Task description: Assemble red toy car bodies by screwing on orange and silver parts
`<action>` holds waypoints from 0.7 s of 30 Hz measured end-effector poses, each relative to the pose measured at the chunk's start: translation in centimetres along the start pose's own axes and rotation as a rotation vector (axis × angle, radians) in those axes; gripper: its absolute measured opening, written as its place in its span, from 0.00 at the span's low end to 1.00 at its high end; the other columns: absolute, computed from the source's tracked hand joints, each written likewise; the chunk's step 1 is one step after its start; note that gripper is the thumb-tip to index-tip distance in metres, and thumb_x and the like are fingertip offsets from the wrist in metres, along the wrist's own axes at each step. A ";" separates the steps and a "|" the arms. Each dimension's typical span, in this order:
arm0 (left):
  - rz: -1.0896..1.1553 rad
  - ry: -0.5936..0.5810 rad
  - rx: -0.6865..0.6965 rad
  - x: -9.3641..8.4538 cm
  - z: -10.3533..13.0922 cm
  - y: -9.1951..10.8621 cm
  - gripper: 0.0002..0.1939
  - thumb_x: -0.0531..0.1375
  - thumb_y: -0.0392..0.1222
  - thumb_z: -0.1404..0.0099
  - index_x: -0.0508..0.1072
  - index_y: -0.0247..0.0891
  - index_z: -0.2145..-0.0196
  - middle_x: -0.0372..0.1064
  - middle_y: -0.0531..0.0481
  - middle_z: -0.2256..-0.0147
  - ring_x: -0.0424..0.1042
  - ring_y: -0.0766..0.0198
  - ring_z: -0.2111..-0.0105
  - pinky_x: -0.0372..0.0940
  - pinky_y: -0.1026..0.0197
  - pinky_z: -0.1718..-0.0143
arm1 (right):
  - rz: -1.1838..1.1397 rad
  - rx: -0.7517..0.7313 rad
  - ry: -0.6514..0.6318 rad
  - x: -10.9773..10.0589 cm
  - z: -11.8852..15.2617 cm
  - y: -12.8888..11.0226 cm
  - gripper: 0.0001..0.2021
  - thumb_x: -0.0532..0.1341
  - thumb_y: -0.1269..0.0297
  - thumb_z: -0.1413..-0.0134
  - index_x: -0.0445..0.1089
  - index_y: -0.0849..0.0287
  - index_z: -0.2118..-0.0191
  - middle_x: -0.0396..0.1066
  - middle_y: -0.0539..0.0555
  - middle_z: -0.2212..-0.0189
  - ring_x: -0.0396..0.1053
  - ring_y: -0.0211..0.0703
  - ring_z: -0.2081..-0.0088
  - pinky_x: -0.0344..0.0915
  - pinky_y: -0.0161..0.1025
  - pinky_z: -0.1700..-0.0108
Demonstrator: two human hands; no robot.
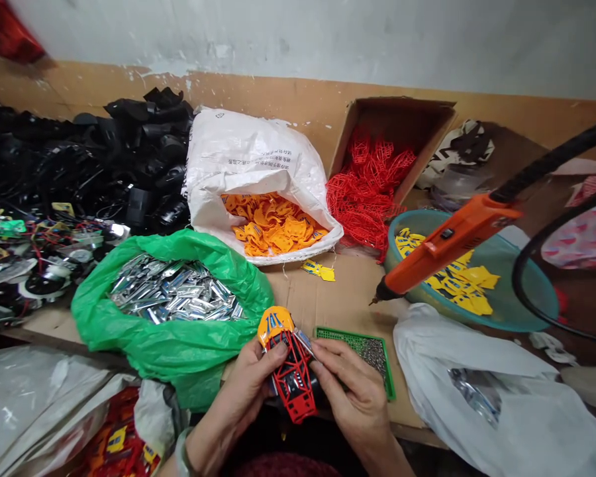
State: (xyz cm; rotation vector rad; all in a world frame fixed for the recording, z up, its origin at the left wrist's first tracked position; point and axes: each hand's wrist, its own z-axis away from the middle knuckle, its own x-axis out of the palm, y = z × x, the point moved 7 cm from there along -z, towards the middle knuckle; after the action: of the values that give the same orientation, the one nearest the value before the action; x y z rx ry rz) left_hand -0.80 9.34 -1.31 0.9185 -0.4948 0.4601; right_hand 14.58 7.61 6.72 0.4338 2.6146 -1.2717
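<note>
Near the front edge of the bench, my left hand (257, 371) is closed round the left side of a toy car (294, 377) with an orange hood, a red lattice frame and a black body. The thumb presses on the frame. On the car's right side, my right hand (352, 384) pinches a small silvery part (304, 341) against the body, near the orange hood. Behind my right fingers lies a green tray (390, 371) of small screws, partly covered by the hand.
An orange electric screwdriver (442, 245) hangs at the right over a teal basin (536, 291) of yellow parts. Around stand a green bag (179, 358) of silver parts, a white sack (248, 146) of orange parts, a cardboard box (427, 132) with red frames, and black parts (139, 152).
</note>
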 end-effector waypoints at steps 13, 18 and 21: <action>-0.178 -0.033 0.139 -0.1 -0.4 1.1 0.27 0.77 0.49 0.51 0.78 0.31 0.57 0.78 0.44 0.63 0.74 0.61 0.67 0.72 0.61 0.64 | 0.011 0.084 -0.058 -0.2 -0.9 -0.7 0.16 0.63 0.79 0.44 0.80 0.55 0.53 0.81 0.56 0.62 0.80 0.42 0.62 0.78 0.35 0.60; -0.166 -0.047 0.104 0.3 -0.6 0.8 0.29 0.76 0.51 0.51 0.77 0.30 0.57 0.78 0.42 0.63 0.74 0.61 0.68 0.71 0.61 0.66 | -0.003 0.086 -0.048 0.0 -1.0 -0.8 0.16 0.64 0.80 0.45 0.80 0.55 0.55 0.81 0.55 0.63 0.80 0.42 0.62 0.77 0.34 0.60; -0.143 -0.033 0.072 0.1 -0.5 0.7 0.29 0.77 0.51 0.52 0.78 0.30 0.58 0.78 0.43 0.65 0.74 0.61 0.69 0.71 0.61 0.66 | -0.001 0.084 -0.053 0.4 -0.6 -0.5 0.16 0.64 0.80 0.46 0.80 0.55 0.55 0.81 0.56 0.63 0.79 0.42 0.62 0.77 0.36 0.59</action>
State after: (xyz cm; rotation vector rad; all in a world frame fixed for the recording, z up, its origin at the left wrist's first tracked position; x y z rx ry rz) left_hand -1.04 10.19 -1.06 1.0249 -0.4418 0.3351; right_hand 13.99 7.88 7.36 0.4075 2.5253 -1.3778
